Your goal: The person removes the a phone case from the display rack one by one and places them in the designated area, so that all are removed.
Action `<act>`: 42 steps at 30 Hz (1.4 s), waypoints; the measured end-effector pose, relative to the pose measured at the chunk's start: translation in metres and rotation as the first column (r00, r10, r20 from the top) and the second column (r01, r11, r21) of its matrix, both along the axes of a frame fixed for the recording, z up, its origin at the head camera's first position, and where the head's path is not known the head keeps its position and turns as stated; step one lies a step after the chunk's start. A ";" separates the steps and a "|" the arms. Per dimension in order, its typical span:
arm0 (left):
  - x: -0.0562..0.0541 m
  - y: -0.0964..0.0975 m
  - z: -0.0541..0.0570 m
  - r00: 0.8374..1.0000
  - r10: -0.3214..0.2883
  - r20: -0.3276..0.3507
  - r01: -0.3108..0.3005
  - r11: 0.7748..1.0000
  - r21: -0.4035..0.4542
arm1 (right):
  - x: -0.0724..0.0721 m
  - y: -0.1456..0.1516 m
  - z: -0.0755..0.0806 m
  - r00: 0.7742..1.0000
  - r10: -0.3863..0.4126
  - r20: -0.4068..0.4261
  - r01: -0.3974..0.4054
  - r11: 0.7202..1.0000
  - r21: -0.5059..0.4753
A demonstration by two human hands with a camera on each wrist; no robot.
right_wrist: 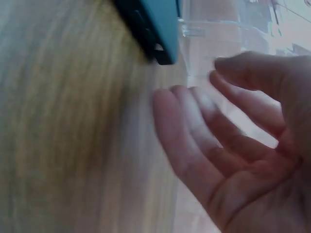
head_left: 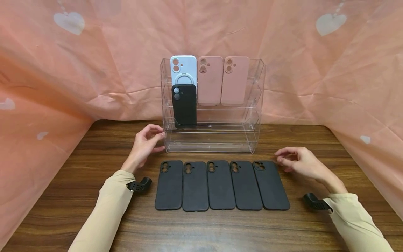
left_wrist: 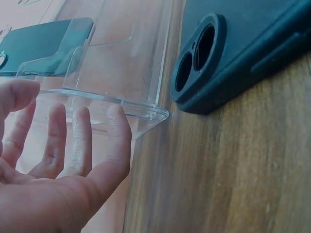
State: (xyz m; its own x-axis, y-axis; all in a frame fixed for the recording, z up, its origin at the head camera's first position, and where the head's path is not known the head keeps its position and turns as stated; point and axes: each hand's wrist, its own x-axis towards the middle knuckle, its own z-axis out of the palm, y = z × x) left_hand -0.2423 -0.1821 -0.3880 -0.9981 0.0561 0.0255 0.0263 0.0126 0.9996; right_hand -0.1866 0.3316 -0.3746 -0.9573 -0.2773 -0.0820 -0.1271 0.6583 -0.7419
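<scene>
A clear acrylic tiered rack [head_left: 227, 147] stands at the back of the table. My left hand [head_left: 145, 144] is at its lower left side, fingers relaxed against or very close to the clear side panel; contact is hard to tell. In the left wrist view the left hand [left_wrist: 73, 179] holds nothing. Several black phone cases [head_left: 221, 185] lie in a row in front of the rack, camera cutouts toward it. Just right of the rightmost black case [head_left: 272, 189], my right hand [head_left: 303, 162] hovers with loosely bent fingers and nothing between them.
The rack's top tier holds a white phone case [head_left: 189, 67] with a ring and two pink phone cases [head_left: 210, 82]. Lower left in it stands a black phone case [head_left: 185, 108]. Pink cloth with hearts [head_left: 135, 70] surrounds the wooden table [head_left: 201, 231].
</scene>
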 end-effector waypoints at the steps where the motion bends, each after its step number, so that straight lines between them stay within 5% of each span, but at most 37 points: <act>1: 0.000 0.000 0.000 1.000 -0.005 0.001 0.005 1.000 0.002 | 0.001 0.000 0.002 0.998 -0.021 -0.055 0.022 1.000 0.018; 5: 0.000 0.001 0.001 1.000 -0.016 0.004 0.016 1.000 0.002 | 0.001 -0.003 0.007 0.963 -0.106 -0.249 0.115 0.993 0.022; 9: 0.001 0.001 0.000 1.000 -0.008 0.001 0.008 1.000 -0.001 | -0.003 -0.013 0.013 0.916 -0.169 -0.365 0.148 0.985 -0.085; 19: 0.007 0.005 -0.003 1.000 0.003 0.020 -0.003 1.000 -0.007 | -0.017 -0.053 0.037 0.852 -0.199 -0.484 0.049 0.951 -0.305; 26: 0.006 0.004 -0.001 1.000 0.001 0.016 -0.001 1.000 -0.012 | -0.034 -0.078 0.052 0.844 -0.156 -0.513 -0.038 0.937 -0.347; 42: 0.003 0.004 -0.003 1.000 0.027 0.001 -0.027 1.000 -0.010 | -0.062 -0.114 0.063 0.851 -0.121 -0.511 -0.091 0.924 -0.371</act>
